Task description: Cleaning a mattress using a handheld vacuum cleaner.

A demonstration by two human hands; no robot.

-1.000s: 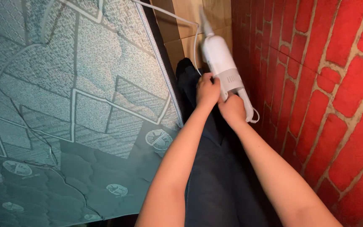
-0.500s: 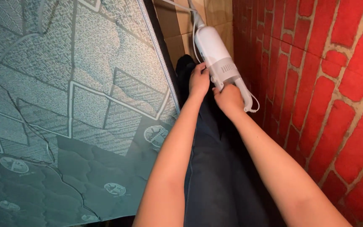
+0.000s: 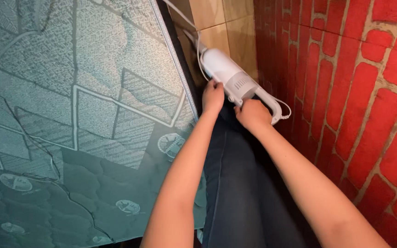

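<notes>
Both hands work a white handheld vacuum [image 3: 229, 78] held low in the narrow gap between a teal quilted mattress [image 3: 79, 115] and a red brick wall [image 3: 354, 92]; the left hand [image 3: 212, 96] has fingers curled against the near side of the body, and the right hand [image 3: 252, 114] is closed around the base of the loop handle just below the vent grille. A white cord [image 3: 180, 14] runs from the far end of the vacuum up over tan floor tiles [image 3: 226, 27]. The person's dark trousers [image 3: 240, 183] fill the gap beneath the forearms.
</notes>
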